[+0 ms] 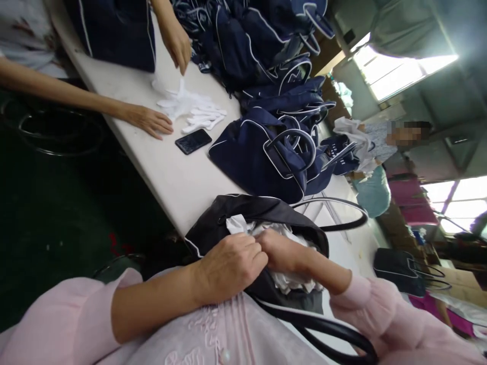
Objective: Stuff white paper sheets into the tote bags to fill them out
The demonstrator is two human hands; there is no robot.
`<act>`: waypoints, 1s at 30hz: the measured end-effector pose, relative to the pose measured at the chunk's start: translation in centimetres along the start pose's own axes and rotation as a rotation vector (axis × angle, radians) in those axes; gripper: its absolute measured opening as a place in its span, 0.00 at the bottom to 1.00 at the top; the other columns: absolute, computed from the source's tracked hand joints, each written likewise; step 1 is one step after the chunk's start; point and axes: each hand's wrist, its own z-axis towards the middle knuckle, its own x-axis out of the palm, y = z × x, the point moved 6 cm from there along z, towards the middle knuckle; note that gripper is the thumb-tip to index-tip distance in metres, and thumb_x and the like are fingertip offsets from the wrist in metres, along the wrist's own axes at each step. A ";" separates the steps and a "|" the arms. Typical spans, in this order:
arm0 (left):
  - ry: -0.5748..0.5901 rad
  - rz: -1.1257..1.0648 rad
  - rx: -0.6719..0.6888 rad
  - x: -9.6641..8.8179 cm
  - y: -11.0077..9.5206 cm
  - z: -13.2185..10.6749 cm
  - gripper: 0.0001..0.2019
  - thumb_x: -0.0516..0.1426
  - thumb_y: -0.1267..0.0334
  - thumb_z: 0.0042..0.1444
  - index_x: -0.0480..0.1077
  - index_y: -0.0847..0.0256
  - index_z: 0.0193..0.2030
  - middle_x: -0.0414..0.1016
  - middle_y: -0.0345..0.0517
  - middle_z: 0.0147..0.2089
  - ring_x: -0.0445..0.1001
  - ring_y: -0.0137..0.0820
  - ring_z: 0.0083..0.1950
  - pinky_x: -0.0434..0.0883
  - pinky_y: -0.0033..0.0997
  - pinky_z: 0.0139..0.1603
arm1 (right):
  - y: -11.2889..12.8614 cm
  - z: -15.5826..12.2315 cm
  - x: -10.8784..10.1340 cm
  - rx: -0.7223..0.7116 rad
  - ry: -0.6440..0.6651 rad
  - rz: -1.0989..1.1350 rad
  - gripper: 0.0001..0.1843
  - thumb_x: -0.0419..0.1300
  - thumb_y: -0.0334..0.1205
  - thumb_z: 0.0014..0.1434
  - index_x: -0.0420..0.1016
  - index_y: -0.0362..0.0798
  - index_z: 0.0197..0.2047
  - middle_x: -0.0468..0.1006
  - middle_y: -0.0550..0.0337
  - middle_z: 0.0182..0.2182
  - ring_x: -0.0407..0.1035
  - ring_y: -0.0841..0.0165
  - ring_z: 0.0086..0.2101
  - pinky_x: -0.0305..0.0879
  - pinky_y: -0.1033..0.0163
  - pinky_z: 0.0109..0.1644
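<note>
A black handbag (243, 205) with white piping lies in front of me, its mouth open and stuffed with crumpled white paper (291, 281). My left hand (232, 263) is closed at the near edge of the bag's mouth. Right against it, my right hand (277, 251) is also closed, over the white paper. Whatever the fingers of either hand pinch is hidden. One black handle (344, 200) arches beyond the bag, and another lies close to my lap.
Navy bags (262, 152) with white piping pile up along the white table (152, 162). A phone (193, 141) and white strips (205, 114) lie beside a co-worker's hands (150, 121). Another person (380, 142) holds white material at the far side. A dark bag (397, 268) stands to the right.
</note>
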 end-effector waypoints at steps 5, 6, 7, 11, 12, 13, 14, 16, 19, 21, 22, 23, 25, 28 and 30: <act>-0.016 -0.017 0.100 0.1 -1.0 0.8 0.09 0.49 0.72 0.64 0.64 0.62 0.32 0.68 0.45 0.31 0.64 0.34 0.32 0.60 0.37 0.33 | 0.2 -2.3 0.5 -0.118 -0.186 0.328 0.10 0.51 0.24 0.39 0.54 0.45 0.18 0.60 0.66 0.18 0.55 0.76 0.22 0.50 0.69 0.26; -0.001 -0.017 0.100 0.2 -1.0 1.0 0.09 0.50 0.73 0.63 0.64 0.63 0.31 0.68 0.45 0.31 0.64 0.34 0.32 0.61 0.37 0.34 | -0.1 -1.9 1.1 -0.104 -0.223 0.296 0.11 0.52 0.24 0.39 0.52 0.46 0.18 0.58 0.66 0.17 0.54 0.75 0.22 0.48 0.68 0.25; 0.013 -0.015 0.091 0.2 -0.9 1.0 0.09 0.50 0.73 0.62 0.64 0.63 0.31 0.69 0.45 0.31 0.64 0.35 0.32 0.61 0.37 0.34 | -0.5 -1.3 1.8 -0.082 -0.257 0.245 0.12 0.52 0.25 0.39 0.51 0.47 0.17 0.57 0.65 0.17 0.53 0.74 0.22 0.47 0.67 0.25; 0.045 -0.087 0.014 0.3 0.0 0.3 0.08 0.50 0.74 0.63 0.64 0.64 0.32 0.70 0.46 0.33 0.65 0.34 0.34 0.63 0.37 0.38 | -1.5 1.3 3.1 -0.036 -0.308 0.166 0.15 0.55 0.25 0.40 0.51 0.48 0.18 0.53 0.66 0.17 0.51 0.73 0.22 0.45 0.65 0.24; 0.036 -0.109 0.000 0.3 0.1 -0.1 0.09 0.49 0.74 0.64 0.65 0.64 0.32 0.69 0.45 0.33 0.65 0.34 0.34 0.63 0.36 0.38 | -1.3 1.4 2.7 -0.045 -0.321 0.204 0.14 0.56 0.25 0.41 0.52 0.48 0.18 0.54 0.66 0.17 0.52 0.73 0.22 0.47 0.65 0.24; 0.018 -0.121 -0.008 0.2 0.1 -0.4 0.10 0.49 0.74 0.64 0.65 0.64 0.32 0.69 0.45 0.33 0.64 0.34 0.35 0.64 0.36 0.39 | -1.0 1.2 2.0 -0.050 -0.343 0.251 0.13 0.56 0.25 0.42 0.54 0.47 0.19 0.57 0.66 0.19 0.54 0.73 0.22 0.50 0.66 0.25; -0.008 -0.121 -0.010 0.1 0.0 -0.6 0.10 0.48 0.74 0.65 0.65 0.64 0.33 0.69 0.46 0.33 0.64 0.33 0.36 0.64 0.36 0.40 | -0.5 0.6 1.0 -0.043 -0.381 0.288 0.10 0.57 0.26 0.45 0.59 0.46 0.21 0.61 0.65 0.21 0.58 0.73 0.24 0.55 0.66 0.27; -0.073 -0.104 -0.011 -0.1 -0.3 -1.0 0.10 0.48 0.74 0.65 0.66 0.65 0.33 0.68 0.46 0.34 0.64 0.33 0.37 0.64 0.35 0.42 | 0.4 -1.2 -1.0 -0.009 -0.464 0.282 0.02 0.58 0.29 0.52 0.70 0.44 0.31 0.70 0.58 0.33 0.66 0.70 0.34 0.65 0.65 0.38; -0.126 -0.085 -0.042 0.1 -0.7 -1.2 0.10 0.49 0.73 0.66 0.66 0.65 0.33 0.67 0.45 0.32 0.63 0.33 0.36 0.63 0.36 0.40 | 1.8 -3.3 -2.5 0.030 -0.482 0.111 0.27 0.58 0.36 0.59 0.65 0.43 0.62 0.63 0.45 0.59 0.59 0.60 0.58 0.58 0.54 0.63; -0.143 -0.072 -0.050 0.3 -0.9 -1.0 0.10 0.49 0.73 0.65 0.66 0.65 0.32 0.67 0.44 0.32 0.63 0.33 0.36 0.64 0.36 0.40 | 2.2 -3.7 -2.2 0.047 -0.404 0.035 0.34 0.56 0.36 0.61 0.54 0.43 0.69 0.55 0.45 0.65 0.50 0.59 0.64 0.48 0.51 0.69; -0.148 -0.069 -0.048 0.4 -1.0 -0.9 0.10 0.49 0.73 0.65 0.66 0.64 0.32 0.67 0.45 0.32 0.63 0.33 0.36 0.64 0.36 0.40 | 2.3 -3.6 -1.9 0.057 -0.361 0.030 0.34 0.55 0.34 0.60 0.54 0.44 0.69 0.55 0.46 0.65 0.49 0.61 0.65 0.47 0.51 0.70; -0.150 -0.071 -0.048 0.4 -1.1 -0.7 0.11 0.49 0.73 0.65 0.66 0.64 0.32 0.68 0.45 0.32 0.63 0.33 0.36 0.65 0.36 0.41 | 2.2 -3.4 -1.6 0.062 -0.325 0.041 0.33 0.55 0.32 0.58 0.57 0.45 0.68 0.57 0.49 0.65 0.51 0.62 0.64 0.47 0.52 0.70; -0.146 -0.089 -0.060 0.4 -1.1 -0.5 0.11 0.48 0.73 0.65 0.66 0.64 0.32 0.68 0.46 0.33 0.64 0.33 0.37 0.66 0.36 0.42 | 2.0 -2.8 -1.3 0.056 -0.275 0.080 0.31 0.55 0.30 0.55 0.63 0.47 0.63 0.61 0.52 0.62 0.54 0.64 0.62 0.50 0.55 0.69; -0.133 -0.106 -0.070 0.3 -0.9 -0.2 0.12 0.47 0.73 0.66 0.65 0.64 0.32 0.68 0.46 0.33 0.64 0.33 0.37 0.67 0.36 0.43 | 1.5 -1.6 -1.5 0.014 -0.214 0.075 0.24 0.54 0.30 0.54 0.71 0.45 0.56 0.68 0.51 0.57 0.61 0.64 0.57 0.57 0.54 0.64; -0.124 -0.087 -0.075 0.2 -0.6 -0.2 0.11 0.47 0.74 0.65 0.65 0.64 0.32 0.68 0.46 0.33 0.64 0.34 0.37 0.67 0.36 0.44 | 1.0 -0.7 -1.3 -0.001 -0.151 -0.011 0.19 0.56 0.32 0.54 0.74 0.43 0.50 0.72 0.49 0.51 0.65 0.61 0.53 0.62 0.52 0.61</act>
